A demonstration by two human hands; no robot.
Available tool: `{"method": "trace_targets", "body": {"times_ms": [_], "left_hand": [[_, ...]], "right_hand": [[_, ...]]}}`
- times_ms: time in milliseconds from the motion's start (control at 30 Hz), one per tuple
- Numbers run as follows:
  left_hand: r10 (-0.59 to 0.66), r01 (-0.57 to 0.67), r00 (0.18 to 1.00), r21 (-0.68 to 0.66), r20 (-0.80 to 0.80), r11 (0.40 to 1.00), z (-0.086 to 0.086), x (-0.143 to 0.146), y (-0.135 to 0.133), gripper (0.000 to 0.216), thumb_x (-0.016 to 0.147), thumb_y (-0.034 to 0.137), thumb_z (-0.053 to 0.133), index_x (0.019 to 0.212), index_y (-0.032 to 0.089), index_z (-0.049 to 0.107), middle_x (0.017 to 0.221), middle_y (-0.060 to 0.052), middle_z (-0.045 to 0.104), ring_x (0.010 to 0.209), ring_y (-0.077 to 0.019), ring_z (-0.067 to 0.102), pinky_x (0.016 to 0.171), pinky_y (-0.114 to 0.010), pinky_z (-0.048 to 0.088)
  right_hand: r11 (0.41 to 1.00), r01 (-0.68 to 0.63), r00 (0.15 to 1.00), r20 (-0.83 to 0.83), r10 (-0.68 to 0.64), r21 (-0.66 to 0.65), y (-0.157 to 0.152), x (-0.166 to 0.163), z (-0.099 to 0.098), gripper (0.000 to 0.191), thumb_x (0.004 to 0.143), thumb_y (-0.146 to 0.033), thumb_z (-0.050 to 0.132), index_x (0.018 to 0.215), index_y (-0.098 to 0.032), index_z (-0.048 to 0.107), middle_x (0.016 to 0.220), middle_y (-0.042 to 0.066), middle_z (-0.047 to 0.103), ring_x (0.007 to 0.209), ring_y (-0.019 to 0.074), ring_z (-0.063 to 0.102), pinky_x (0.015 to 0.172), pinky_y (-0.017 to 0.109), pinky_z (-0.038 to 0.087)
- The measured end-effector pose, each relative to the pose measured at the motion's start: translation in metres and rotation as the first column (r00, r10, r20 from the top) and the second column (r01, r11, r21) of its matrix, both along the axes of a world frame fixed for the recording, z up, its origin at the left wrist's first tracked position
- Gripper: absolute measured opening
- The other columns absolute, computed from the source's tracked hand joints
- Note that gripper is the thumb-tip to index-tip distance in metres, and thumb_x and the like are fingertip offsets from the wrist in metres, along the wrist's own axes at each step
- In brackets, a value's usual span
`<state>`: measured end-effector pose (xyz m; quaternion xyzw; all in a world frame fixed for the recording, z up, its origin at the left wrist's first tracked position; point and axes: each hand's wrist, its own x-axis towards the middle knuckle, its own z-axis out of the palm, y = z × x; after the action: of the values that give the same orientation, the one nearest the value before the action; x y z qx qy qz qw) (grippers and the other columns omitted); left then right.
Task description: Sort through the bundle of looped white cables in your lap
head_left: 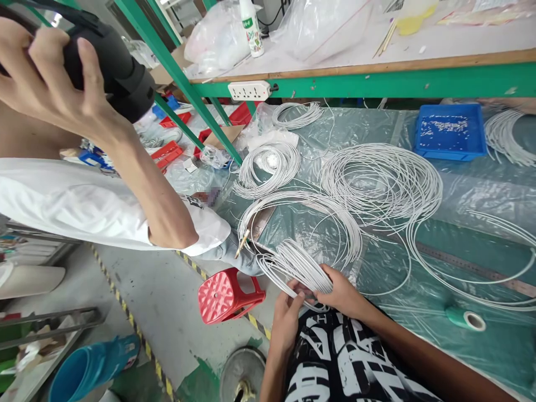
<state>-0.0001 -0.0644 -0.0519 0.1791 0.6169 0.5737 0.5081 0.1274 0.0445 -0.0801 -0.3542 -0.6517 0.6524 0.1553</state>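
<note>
A bundled coil of white cable (299,259) is tilted up in front of my body at the table's edge. My right hand (339,291) is closed round the coil's right side. At its lower edge my left hand (288,310) has its fingers curled in and pinching the strands. Just behind it lies a larger loose coil of white cable (354,237) on the green table (385,324). Farther back are a wide tangled coil (387,173) and a smaller coil (268,167). The palms of both hands are mostly hidden.
At left a person in a white sleeve (75,201) raises a hand by a black rounded device (113,72). A blue tray (450,133) of small white pieces, a steel ruler (473,267) and a tape roll (467,319) lie on the table. A red stool (218,296) stands below.
</note>
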Motion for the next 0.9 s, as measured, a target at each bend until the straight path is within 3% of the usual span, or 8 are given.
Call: {"method": "trace_targets", "body": {"times_ms": [100,167,233,467,700,900], "left_hand": [[-0.019,0.02,0.999,-0.026,0.037,0.999,-0.003,-0.005,-0.004,0.042,0.082,0.038,0.07,0.118,0.018,0.071,0.116,-0.012,0.069,0.107,-0.0284,0.064,0.096,-0.042,0.051],[-0.028,0.026,0.999,-0.066,-0.029,0.997,-0.003,-0.009,-0.006,0.041,0.079,0.038,0.072,0.116,0.019,0.073,0.132,-0.012,0.063,0.128,-0.0325,0.052,0.106,-0.044,0.044],[-0.041,0.034,0.997,-0.102,-0.07,0.994,-0.002,-0.013,-0.008,0.039,0.077,0.037,0.074,0.112,0.02,0.075,0.135,-0.011,0.063,0.137,-0.0333,0.044,0.112,-0.046,0.038],[-0.123,0.136,0.988,-0.149,0.093,0.979,-0.008,-0.013,-0.006,0.038,0.078,0.043,0.073,0.108,0.02,0.076,0.121,-0.013,0.071,0.125,-0.0325,0.057,0.113,-0.048,0.036],[-0.268,0.262,0.963,-0.16,-0.014,0.952,-0.001,-0.015,0.003,0.028,0.084,0.042,0.066,0.095,0.02,0.078,0.124,-0.009,0.07,0.13,-0.0314,0.052,0.116,-0.043,0.031],[-0.311,0.3,0.95,-0.183,-0.036,0.936,0.002,-0.015,0.006,0.033,0.086,0.046,0.064,0.1,0.019,0.077,0.124,-0.009,0.07,0.13,-0.0314,0.052,0.116,-0.043,0.03]], "right_hand": [[0.999,-0.006,1.0,-0.022,0.005,-0.032,0.004,0.003,-0.001,0.032,0.073,-0.019,0.061,0.104,-0.017,0.058,0.088,0.001,0.065,0.077,0.0196,0.059,0.069,0.03,0.047],[0.999,-0.009,0.999,-0.035,0.007,-0.052,0.005,0.003,0.0,0.03,0.073,-0.02,0.062,0.103,-0.017,0.059,0.088,0.001,0.064,0.078,0.0196,0.059,0.07,0.03,0.046],[0.997,-0.024,0.999,-0.049,0.02,-0.077,0.006,0.003,0.001,0.029,0.074,-0.021,0.063,0.102,-0.017,0.06,0.088,0.001,0.064,0.079,0.02,0.059,0.07,0.029,0.045],[0.981,-0.052,0.996,-0.075,0.038,-0.188,0.006,0.001,0.002,0.037,0.071,-0.028,0.07,0.105,-0.017,0.059,0.095,0.002,0.066,0.084,0.022,0.062,0.072,0.03,0.046],[0.965,-0.073,0.995,-0.082,0.054,-0.251,0.006,-0.002,0.004,0.038,0.069,-0.027,0.072,0.104,-0.018,0.059,0.093,0.0,0.065,0.084,0.0209,0.061,0.073,0.028,0.044],[0.959,-0.081,0.994,-0.095,0.057,-0.273,0.009,-0.002,0.004,0.037,0.068,-0.026,0.071,0.101,-0.018,0.056,0.086,-0.001,0.06,0.078,0.0187,0.056,0.07,0.027,0.041]]}}
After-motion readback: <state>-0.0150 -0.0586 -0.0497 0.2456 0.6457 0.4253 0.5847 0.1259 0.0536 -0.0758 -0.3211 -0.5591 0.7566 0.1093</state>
